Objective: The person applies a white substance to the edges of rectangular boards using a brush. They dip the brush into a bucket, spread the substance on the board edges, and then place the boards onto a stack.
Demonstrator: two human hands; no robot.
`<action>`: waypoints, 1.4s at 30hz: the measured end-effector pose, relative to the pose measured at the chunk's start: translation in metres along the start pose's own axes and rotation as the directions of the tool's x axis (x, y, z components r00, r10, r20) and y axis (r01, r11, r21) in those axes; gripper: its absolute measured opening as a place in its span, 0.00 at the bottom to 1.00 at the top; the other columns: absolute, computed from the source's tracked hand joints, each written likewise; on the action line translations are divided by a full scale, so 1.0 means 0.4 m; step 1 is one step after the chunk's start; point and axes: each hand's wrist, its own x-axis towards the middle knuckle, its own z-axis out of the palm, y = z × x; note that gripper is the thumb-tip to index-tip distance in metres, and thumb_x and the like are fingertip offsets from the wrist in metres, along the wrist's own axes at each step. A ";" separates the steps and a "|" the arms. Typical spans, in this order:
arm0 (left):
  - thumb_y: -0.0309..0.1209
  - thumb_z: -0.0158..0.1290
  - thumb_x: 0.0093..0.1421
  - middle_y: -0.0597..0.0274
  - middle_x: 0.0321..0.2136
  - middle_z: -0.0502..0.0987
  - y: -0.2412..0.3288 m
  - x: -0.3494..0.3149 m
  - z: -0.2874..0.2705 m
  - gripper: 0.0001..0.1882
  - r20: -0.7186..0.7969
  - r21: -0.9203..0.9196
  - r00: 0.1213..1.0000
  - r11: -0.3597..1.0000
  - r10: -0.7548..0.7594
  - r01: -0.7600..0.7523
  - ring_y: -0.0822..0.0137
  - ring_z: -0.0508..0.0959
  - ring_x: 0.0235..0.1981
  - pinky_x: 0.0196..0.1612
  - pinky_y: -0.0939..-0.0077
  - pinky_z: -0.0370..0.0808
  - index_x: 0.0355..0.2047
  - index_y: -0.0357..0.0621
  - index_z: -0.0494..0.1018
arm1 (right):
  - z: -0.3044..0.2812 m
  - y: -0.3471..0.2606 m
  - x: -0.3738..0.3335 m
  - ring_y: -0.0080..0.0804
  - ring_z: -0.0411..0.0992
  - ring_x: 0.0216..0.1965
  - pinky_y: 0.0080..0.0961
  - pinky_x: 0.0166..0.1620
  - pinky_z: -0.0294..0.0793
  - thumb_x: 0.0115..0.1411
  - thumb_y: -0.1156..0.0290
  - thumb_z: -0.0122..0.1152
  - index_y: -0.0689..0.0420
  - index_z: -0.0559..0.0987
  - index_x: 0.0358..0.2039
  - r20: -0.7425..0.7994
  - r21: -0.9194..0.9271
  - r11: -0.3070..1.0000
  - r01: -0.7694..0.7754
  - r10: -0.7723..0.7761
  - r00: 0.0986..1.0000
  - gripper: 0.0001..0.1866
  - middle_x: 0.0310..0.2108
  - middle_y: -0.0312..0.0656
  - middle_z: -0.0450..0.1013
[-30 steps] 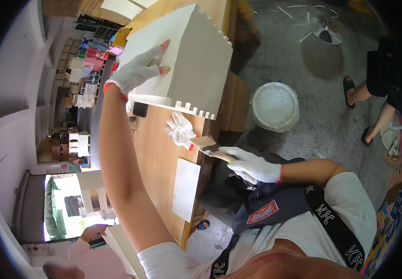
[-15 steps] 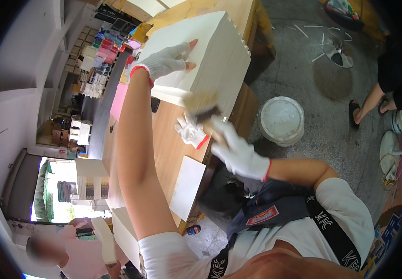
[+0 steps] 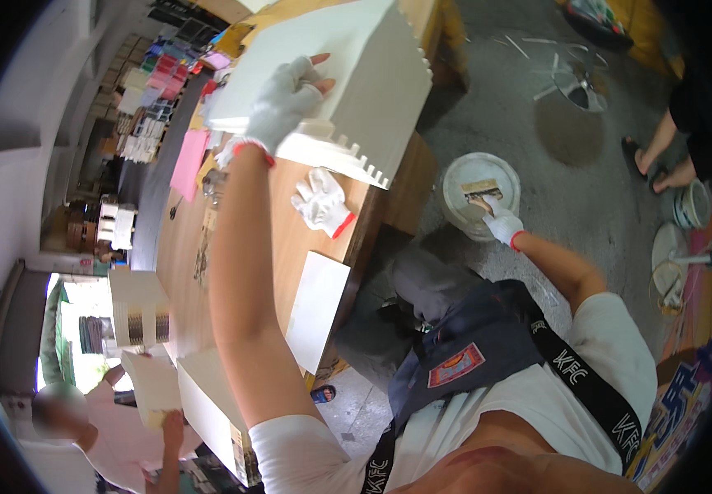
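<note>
My left hand, in a white glove with bare fingertips, presses flat on the side of a large white box with notched finger-joint edges, tilted on the wooden table. My right hand, also gloved, reaches down to a white bucket on the floor and grips a flat brush that rests inside it. A spare white glove lies on the table below the box. A white panel lies at the table's near edge.
More white boxes stand at the table's near end, where another person holds a white sheet. Pink paper and small items lie farther along. Someone's bare legs stand on the concrete floor at the right, near a small pail.
My right hand left the box's lower edge and swung right and down to the bucket with the brush. My left hand has stayed on the box.
</note>
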 end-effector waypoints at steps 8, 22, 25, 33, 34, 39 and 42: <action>0.26 0.54 0.61 0.53 0.42 0.79 -0.071 -0.249 0.072 0.13 -0.485 -0.034 0.849 0.974 -0.212 0.224 0.62 0.79 0.43 0.47 0.71 0.74 0.47 0.43 0.76 | -0.021 -0.051 0.022 0.59 0.77 0.34 0.52 0.42 0.73 0.62 0.45 0.54 0.45 0.47 0.72 -0.068 -0.336 0.906 0.258 -0.296 0.953 0.44 0.34 0.60 0.78; 0.32 0.55 0.52 0.64 0.48 0.76 -0.025 -0.285 0.073 0.17 -0.345 0.642 0.936 0.745 0.068 0.182 0.55 0.73 0.50 0.50 0.62 0.74 0.44 0.50 0.78 | -0.032 -0.144 -0.145 0.44 0.75 0.53 0.35 0.55 0.72 0.63 0.63 0.59 0.56 0.67 0.63 0.043 0.149 0.961 0.233 -0.242 0.969 0.29 0.51 0.54 0.75; 0.33 0.50 0.59 0.57 0.47 0.75 -0.052 -0.237 0.036 0.18 -0.353 0.312 0.914 0.895 -0.201 0.317 0.57 0.75 0.48 0.48 0.63 0.75 0.48 0.45 0.75 | -0.013 -0.143 -0.155 0.42 0.76 0.53 0.33 0.54 0.73 0.63 0.64 0.59 0.55 0.69 0.62 0.056 0.267 0.932 0.244 -0.267 0.962 0.27 0.50 0.53 0.76; 0.43 0.43 0.70 0.49 0.44 0.75 0.032 -0.101 0.012 0.20 0.109 -0.994 0.660 -0.097 -0.743 0.055 0.54 0.79 0.42 0.40 0.64 0.83 0.51 0.37 0.64 | -0.022 -0.097 -0.215 0.43 0.77 0.49 0.34 0.51 0.74 0.65 0.60 0.57 0.52 0.74 0.58 0.101 0.239 0.944 0.229 -0.259 0.961 0.22 0.48 0.49 0.78; 0.44 0.43 0.70 0.49 0.43 0.75 0.014 -0.084 0.017 0.21 0.118 -0.992 0.620 -0.120 -0.775 0.038 0.54 0.80 0.41 0.37 0.64 0.84 0.51 0.38 0.63 | -0.021 -0.095 -0.214 0.44 0.77 0.49 0.34 0.52 0.73 0.65 0.59 0.57 0.52 0.75 0.57 0.096 0.242 0.938 0.249 -0.279 0.955 0.21 0.48 0.48 0.78; 0.36 0.43 0.69 0.45 0.40 0.76 -0.115 -0.019 0.037 0.15 0.013 -1.000 0.764 -0.025 -0.645 -0.003 0.58 0.80 0.30 0.22 0.78 0.81 0.47 0.37 0.63 | -0.055 -0.148 -0.214 0.43 0.75 0.51 0.32 0.56 0.71 0.66 0.58 0.55 0.53 0.75 0.56 0.149 0.324 0.912 0.251 -0.311 0.939 0.21 0.49 0.47 0.78; 0.30 0.42 0.67 0.38 0.45 0.73 -0.153 -0.008 0.029 0.13 0.044 -0.969 0.833 -0.227 -0.552 -0.099 0.54 0.80 0.34 0.26 0.78 0.81 0.47 0.34 0.63 | -0.123 -0.250 -0.211 0.38 0.76 0.49 0.30 0.54 0.71 0.68 0.59 0.54 0.54 0.75 0.56 0.203 0.454 0.858 0.239 -0.361 0.910 0.21 0.49 0.45 0.78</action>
